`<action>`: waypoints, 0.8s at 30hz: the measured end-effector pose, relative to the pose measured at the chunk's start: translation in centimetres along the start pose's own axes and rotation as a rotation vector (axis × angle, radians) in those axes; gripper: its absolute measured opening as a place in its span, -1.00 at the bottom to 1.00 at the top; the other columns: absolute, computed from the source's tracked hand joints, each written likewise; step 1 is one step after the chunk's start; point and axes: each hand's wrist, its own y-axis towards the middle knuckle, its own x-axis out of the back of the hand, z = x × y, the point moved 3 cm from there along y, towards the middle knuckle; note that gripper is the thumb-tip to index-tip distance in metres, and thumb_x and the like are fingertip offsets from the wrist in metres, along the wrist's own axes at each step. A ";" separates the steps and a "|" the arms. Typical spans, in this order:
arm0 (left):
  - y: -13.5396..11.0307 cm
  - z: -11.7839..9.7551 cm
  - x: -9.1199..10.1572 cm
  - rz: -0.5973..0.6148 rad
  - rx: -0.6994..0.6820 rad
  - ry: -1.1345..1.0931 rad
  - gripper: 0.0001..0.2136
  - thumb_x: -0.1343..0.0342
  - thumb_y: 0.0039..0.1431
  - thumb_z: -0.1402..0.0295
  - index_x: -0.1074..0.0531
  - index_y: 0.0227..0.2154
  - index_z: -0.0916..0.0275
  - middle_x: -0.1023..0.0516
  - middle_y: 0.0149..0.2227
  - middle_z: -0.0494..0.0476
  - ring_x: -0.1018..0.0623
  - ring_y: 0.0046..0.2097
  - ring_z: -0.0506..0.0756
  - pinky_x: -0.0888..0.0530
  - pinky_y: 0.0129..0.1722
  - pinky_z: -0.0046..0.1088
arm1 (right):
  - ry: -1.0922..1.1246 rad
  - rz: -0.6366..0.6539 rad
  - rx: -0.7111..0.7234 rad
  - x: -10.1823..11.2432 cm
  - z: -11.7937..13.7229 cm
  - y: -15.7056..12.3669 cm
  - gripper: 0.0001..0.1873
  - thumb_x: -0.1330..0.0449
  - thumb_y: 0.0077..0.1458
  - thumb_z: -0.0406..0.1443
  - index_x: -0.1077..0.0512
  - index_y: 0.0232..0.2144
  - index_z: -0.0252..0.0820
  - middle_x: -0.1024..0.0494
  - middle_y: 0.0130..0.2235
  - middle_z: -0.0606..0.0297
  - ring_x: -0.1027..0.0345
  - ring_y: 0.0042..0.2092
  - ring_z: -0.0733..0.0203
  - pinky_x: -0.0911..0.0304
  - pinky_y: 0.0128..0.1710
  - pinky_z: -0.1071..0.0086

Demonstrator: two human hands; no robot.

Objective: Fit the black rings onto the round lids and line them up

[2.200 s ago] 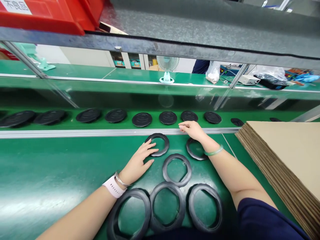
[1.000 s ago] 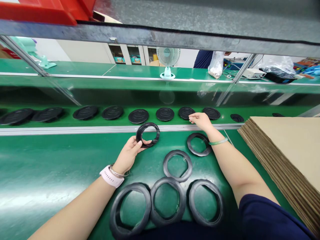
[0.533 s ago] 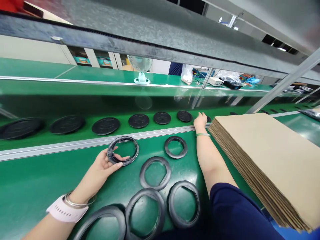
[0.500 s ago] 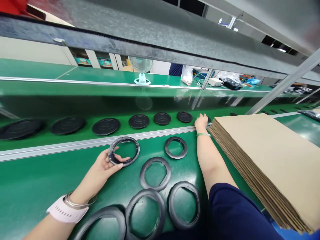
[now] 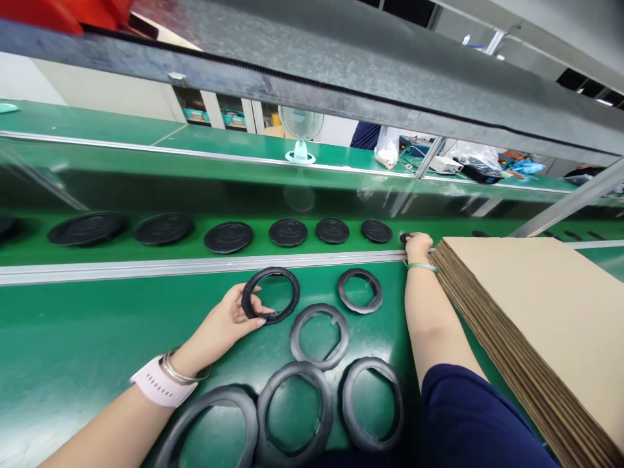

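My left hand [image 5: 221, 326] holds a small black rubber ring [image 5: 271, 296] by its near edge, tilted just above the green bench. My right hand [image 5: 418, 246] reaches over the metal rail [image 5: 195, 265] onto the belt, fingers curled over a black disc [image 5: 404, 238] that is mostly hidden under them. Two more small rings lie flat, one [image 5: 360, 290] near my right forearm and one [image 5: 320, 336] in the middle. Three larger rings [image 5: 295, 413] sit along the near edge.
A row of several black discs [image 5: 228, 236] lies on the green belt behind the rail. A tall stack of cardboard sheets [image 5: 536, 325] fills the right side, touching my right wrist. A small fan [image 5: 301, 130] stands on the far bench. A dark shelf hangs overhead.
My left hand picked the ring up off the bench and holds it tilted. My right hand slid right along the belt to the disc beside the cardboard. The discs drifted.
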 end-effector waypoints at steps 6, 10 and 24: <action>-0.4 -0.3 -0.5 -0.005 -0.024 0.043 -0.39 -0.33 0.03 0.30 -0.10 0.06 0.12 -0.55 -0.12 0.15 -0.60 -0.01 0.20 -0.48 0.10 0.01 | 0.046 -0.042 -0.066 1.0 0.5 -0.7 -0.76 -0.23 0.14 -0.30 -0.59 -0.43 -0.41 -0.54 -0.34 -0.11 -0.41 -0.22 -0.04 -0.23 -0.25 0.22; -0.5 -0.7 -0.7 0.001 -0.006 0.038 -0.40 -0.29 0.06 0.29 -0.06 0.06 0.15 -0.60 -0.08 0.28 -0.60 0.01 0.22 -0.46 0.11 0.03 | 0.189 -0.183 0.062 2.5 3.8 -3.1 -0.71 -0.17 0.21 -0.29 -0.57 -0.12 -0.36 -0.53 -0.15 -0.04 -0.39 -0.12 0.03 -0.27 -0.11 0.23; -0.1 -0.1 -0.7 -0.148 0.008 0.095 -0.44 -0.42 -0.13 0.25 -0.24 -0.11 0.18 -0.64 -0.16 0.16 -0.63 -0.09 0.28 -0.55 -0.07 -0.10 | 0.696 0.038 1.422 6.6 21.8 -30.6 -0.77 -0.16 0.31 -0.20 -0.60 -0.20 -0.14 -0.50 -0.36 0.21 -0.35 -0.32 0.18 -0.27 -0.30 0.33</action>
